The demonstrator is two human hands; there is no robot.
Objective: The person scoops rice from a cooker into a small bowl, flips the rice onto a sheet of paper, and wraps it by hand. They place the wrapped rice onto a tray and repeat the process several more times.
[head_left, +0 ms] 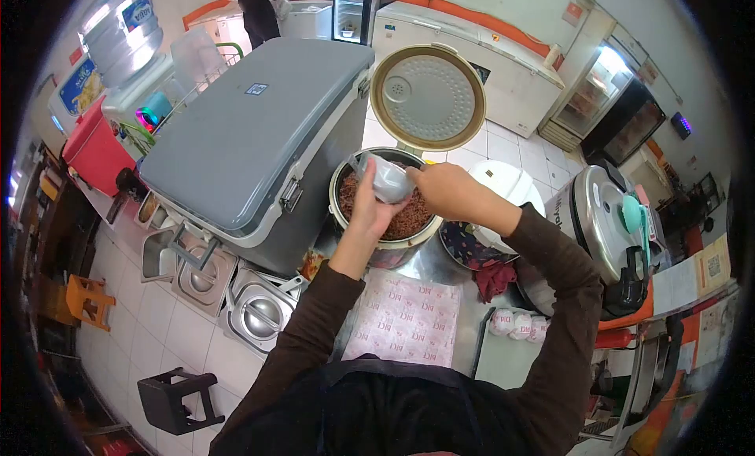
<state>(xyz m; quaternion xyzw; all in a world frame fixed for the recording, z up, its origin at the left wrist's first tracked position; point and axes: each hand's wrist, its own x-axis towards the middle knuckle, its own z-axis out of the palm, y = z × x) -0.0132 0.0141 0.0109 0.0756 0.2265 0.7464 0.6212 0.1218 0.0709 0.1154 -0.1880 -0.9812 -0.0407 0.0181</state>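
Note:
Above the open rice cooker (343, 217), my left hand (367, 206) holds a small pale grey cup (391, 180), tilted on its side. The fingers wrap round it from the left. My right hand (450, 190) is closed at the cup's right edge. Whatever it grips is hidden behind the fingers. Reddish-brown rice (403, 222) fills the cooker's pot below both hands. The cooker's round lid (432, 98) stands raised behind it. Nearest to me on the metal table lies a sheet of printed wrapping paper (405, 314).
A large grey cooler box (252, 133) stands close on the left, with steel lidded pans (263, 310) before it. At right are a tray (503, 369) with several wrapped bundles (519, 324), a dark red cloth (495, 281) and another large cooker (602, 228). A person (257, 15) stands far back.

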